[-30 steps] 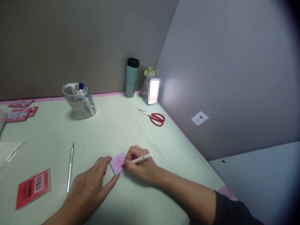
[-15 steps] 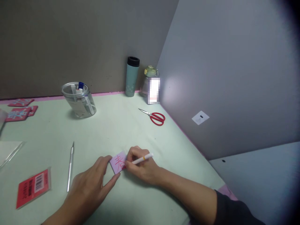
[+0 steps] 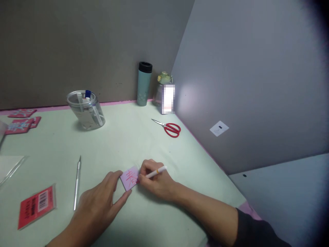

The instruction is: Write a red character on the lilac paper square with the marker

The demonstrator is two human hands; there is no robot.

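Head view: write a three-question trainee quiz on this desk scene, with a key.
1. True or false: the right hand holds a pen.
2. What does the left hand press down? A) scissors B) pink paper C) craft knife
3. Fill in: the scissors have ___ handles.

Key: 1 true. 2 B, the pink paper; the craft knife lies apart, left of that hand. 3 red.

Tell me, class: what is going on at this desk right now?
A person is writing in red on a small pink paper square that lies on the pale green desk. The right hand holds a white pen with its tip on the paper, while the left hand steadies the square by its near corner. A craft knife and red scissors lie untouched nearby.
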